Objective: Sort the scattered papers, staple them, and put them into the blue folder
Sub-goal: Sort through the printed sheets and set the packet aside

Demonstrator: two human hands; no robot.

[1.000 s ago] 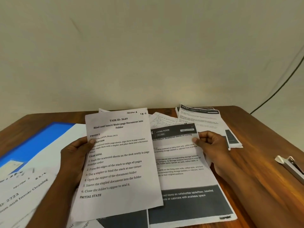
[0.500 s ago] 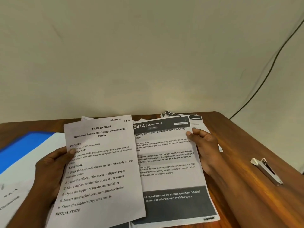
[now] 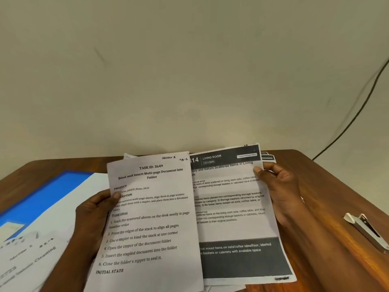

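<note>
My left hand [image 3: 94,216] grips the left edge of a white sheet headed "TASK ID: 3649" [image 3: 151,224], thumb on its face. My right hand [image 3: 280,192] pinches the right edge of a sheet with a dark "LIVING ROOM" header [image 3: 233,207], thumb on top. The left sheet overlaps the right one's left side. Both are lifted and tilted toward me above the wooden desk [image 3: 328,186]. The blue folder [image 3: 42,199] lies at the left, partly under a loose paper [image 3: 27,249]. A metal stapler [image 3: 366,230] lies at the right.
More sheets [image 3: 268,158] peek out behind the held papers at the back of the desk. A black cable [image 3: 357,114] runs down the cream wall at the right. The desk's rounded far corner is at the upper right.
My right hand has brought the LIVING ROOM sheet up and further under the left sheet. Both sheets stand higher in view, and they hide most of the papers behind them.
</note>
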